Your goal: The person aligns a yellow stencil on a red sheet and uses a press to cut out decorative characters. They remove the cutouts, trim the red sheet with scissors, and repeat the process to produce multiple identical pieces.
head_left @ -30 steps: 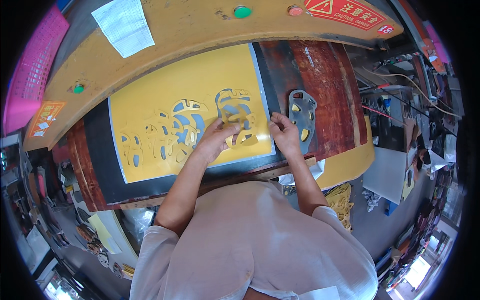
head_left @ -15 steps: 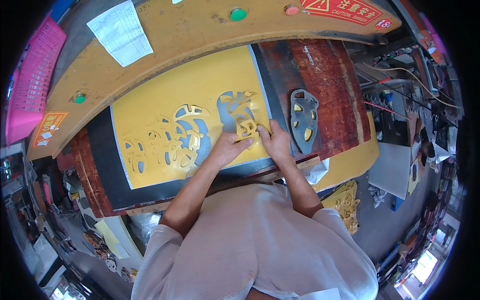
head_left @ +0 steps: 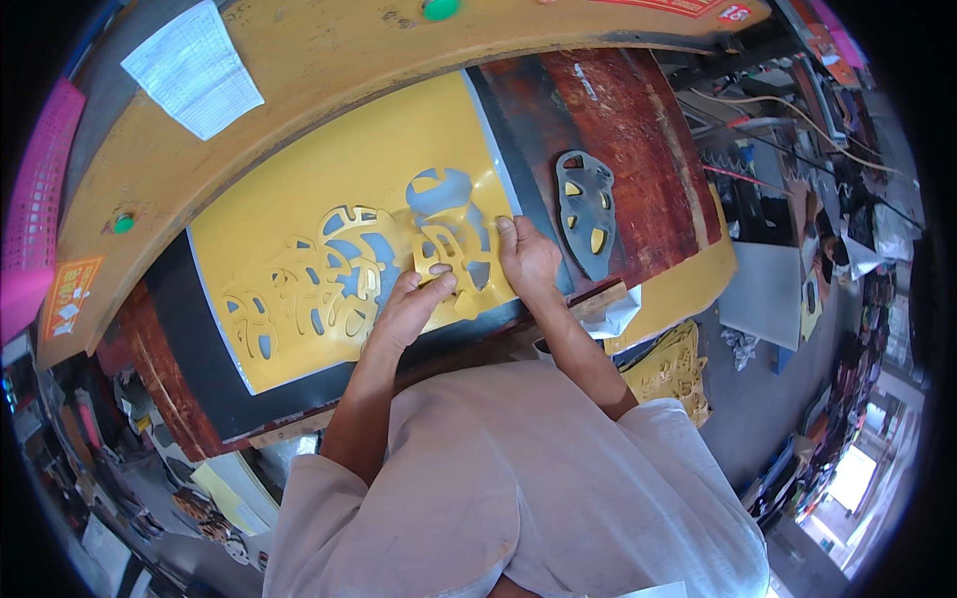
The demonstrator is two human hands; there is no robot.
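Observation:
A yellow sheet (head_left: 329,149) with several groups of cut-out openings lies on a black mat. My left hand (head_left: 411,307) is closed on a yellow cut piece (head_left: 432,245) with holes in it, the thumb lying on top near its lower end. My right hand (head_left: 528,257) grips the yellow sheet near its right edge, thumb uppermost, its other fingers mostly hidden. Grey shows through a large opening above the piece. Right of the sheet lies a dark cutting die (head_left: 586,214), shaped like a shoe sole, with yellow bits in its openings.
A yellow machine beam (head_left: 329,50) with a paper sheet (head_left: 194,70) and a green button (head_left: 440,9) spans the far side. Reddish-brown board (head_left: 638,130) surrounds the black mat (head_left: 179,319). A pink basket (head_left: 45,199) stands far left; yellow cut scraps (head_left: 668,374) lie below right.
My hands have moved apart, the right one toward the sheet's right edge. The cut piece has shifted left and down, widening the opening above it. The view has tilted slightly.

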